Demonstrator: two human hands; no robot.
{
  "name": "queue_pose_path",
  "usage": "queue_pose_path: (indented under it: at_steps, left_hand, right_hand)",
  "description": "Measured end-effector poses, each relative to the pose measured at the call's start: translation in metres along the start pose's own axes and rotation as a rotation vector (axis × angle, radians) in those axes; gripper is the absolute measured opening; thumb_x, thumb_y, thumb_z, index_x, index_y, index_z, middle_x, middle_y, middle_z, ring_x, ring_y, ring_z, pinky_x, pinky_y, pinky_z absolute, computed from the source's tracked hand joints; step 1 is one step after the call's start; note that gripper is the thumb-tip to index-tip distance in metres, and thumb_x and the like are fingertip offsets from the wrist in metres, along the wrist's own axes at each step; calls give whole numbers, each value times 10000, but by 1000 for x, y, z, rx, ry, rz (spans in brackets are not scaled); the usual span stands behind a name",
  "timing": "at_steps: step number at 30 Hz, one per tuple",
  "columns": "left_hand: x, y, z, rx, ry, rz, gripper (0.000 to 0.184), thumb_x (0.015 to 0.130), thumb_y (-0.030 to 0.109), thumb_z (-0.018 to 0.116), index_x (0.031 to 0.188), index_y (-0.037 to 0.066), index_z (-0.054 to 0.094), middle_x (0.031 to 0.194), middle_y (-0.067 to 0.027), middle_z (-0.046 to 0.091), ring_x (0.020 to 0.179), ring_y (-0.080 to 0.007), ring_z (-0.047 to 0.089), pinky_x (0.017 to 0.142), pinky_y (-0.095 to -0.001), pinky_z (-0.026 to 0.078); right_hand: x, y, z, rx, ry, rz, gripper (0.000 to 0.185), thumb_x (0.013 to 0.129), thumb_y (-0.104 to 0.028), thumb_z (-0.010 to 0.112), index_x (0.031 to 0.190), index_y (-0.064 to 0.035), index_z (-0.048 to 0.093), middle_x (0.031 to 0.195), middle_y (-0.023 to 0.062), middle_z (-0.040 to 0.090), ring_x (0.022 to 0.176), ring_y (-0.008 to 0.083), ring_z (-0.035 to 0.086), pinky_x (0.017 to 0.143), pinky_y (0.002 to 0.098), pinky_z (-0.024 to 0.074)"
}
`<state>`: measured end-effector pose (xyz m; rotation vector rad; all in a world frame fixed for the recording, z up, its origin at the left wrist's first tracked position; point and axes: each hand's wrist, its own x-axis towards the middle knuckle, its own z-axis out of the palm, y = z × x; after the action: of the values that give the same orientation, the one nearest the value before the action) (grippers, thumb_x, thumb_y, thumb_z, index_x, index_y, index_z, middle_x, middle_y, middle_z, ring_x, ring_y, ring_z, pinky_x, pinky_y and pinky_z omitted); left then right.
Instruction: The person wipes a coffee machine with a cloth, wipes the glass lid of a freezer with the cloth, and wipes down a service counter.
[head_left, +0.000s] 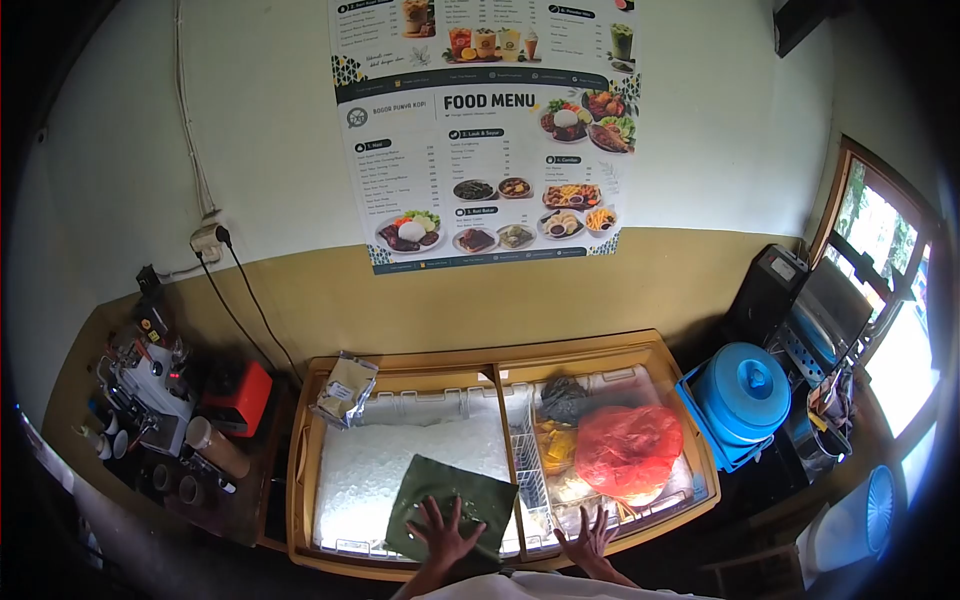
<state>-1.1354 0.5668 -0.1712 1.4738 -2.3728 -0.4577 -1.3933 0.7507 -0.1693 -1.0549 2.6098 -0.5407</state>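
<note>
My left hand lies with spread fingers on a dark green square cloth, which rests on the left glass lid of a chest freezer. Under that lid is a thick layer of white frost or ice. To the right, my right hand is open, fingers apart, at the front of the other half. Whether its fingertips touch the glass I cannot tell. Beneath that half show a red plastic bag, a yellow package and a dark bag beside a white wire basket.
A silver pouch sits on the freezer's back left corner. To the left stand a coffee machine and a red appliance. A blue lidded container stands at the right. A food menu poster hangs on the wall.
</note>
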Motion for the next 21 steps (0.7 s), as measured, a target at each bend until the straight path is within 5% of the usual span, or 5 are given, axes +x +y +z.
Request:
queue_pose_path:
  at_steps: [6, 11, 17, 21]
  left_hand:
    - [69, -34, -28, 24, -2, -156, 987, 761, 845, 523, 1561, 318, 283, 1616, -303, 1, 1491, -494, -62, 997, -823, -84]
    - [75, -18, -17, 17, 67, -236, 1108, 722, 887, 507, 1584, 249, 230, 1599, -341, 8, 1485, -509, -72, 998, -820, -86]
    - [14, 16, 5, 73, 89, -38, 1194, 650, 908, 562, 1570, 206, 272, 1548, -422, 64, 1478, -532, -21, 1007, -815, -63]
    - [-16, 22, 29, 511, 227, 106, 743, 889, 651, 548, 1499, 245, 424, 1564, -377, 131, 1466, -551, 44, 1011, -818, -50]
  right_hand:
    - [5, 16, -26, -93, -319, -2, 1088, 800, -837, 458, 1603, -243, 27, 1632, 232, -127, 1500, 438, -129, 1098, 755, -35]
    - [9, 17, -26, -92, -366, 9, 1093, 805, -841, 445, 1601, -243, -5, 1629, 220, -162, 1496, 429, -163, 1086, 766, -41]
    - [9, 16, -27, -81, -391, 16, 1100, 805, -833, 460, 1601, -236, -8, 1627, 220, -175, 1492, 432, -176, 1075, 779, -25]
    - [18, 14, -20, -78, -418, 58, 1116, 804, -765, 555, 1600, -221, -6, 1609, 276, -168, 1493, 448, -157, 1084, 774, 17]
